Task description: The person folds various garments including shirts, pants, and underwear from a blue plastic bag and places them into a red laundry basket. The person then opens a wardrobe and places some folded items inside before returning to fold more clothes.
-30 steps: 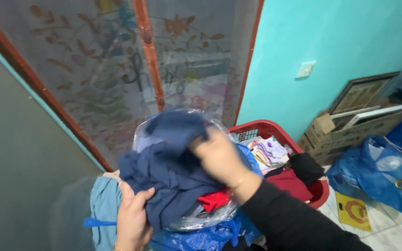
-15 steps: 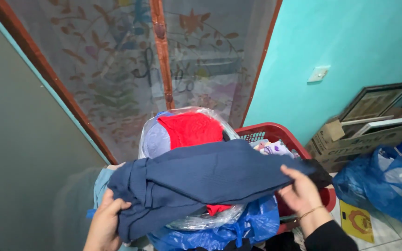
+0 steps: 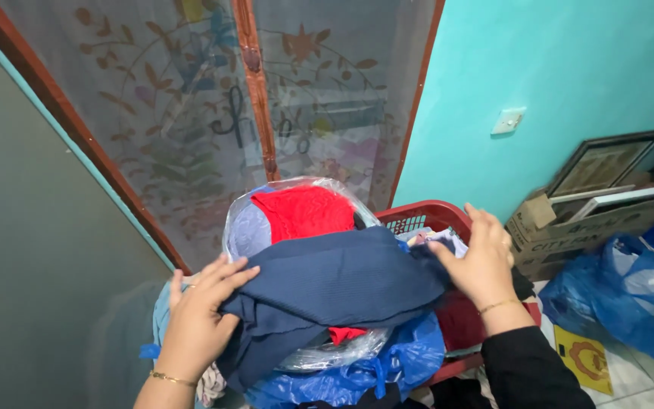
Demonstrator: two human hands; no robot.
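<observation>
A dark navy ribbed knit garment [image 3: 334,291] is held stretched between both hands, draped over a clear plastic bag [image 3: 297,227] stuffed with red and pale blue clothes. The left hand [image 3: 198,318] is closed on the garment's left end, with the fingers laid over the cloth and the thumb hidden beneath it. The right hand [image 3: 482,261] is pinched on the garment's right end, the fingers curled around the bunched fabric just in front of the red plastic laundry basket [image 3: 425,216]. Below the clear bag a crumpled blue plastic bag [image 3: 357,371] is seen, and a light blue cloth [image 3: 162,314] lies at the left, partly hidden by the left wrist.

For the garment to be handled well, both ends are best kept gripped firmly and level, so that the knit is held taut and its edges can be found without twisting. The cloth is best lifted clear of the clear plastic bag, since the loose film could be caught and dragged along. A second blue plastic sack [image 3: 622,299] and a cardboard box [image 3: 592,227] with framed pictures stand well apart by the turquoise wall [image 3: 569,68]
</observation>
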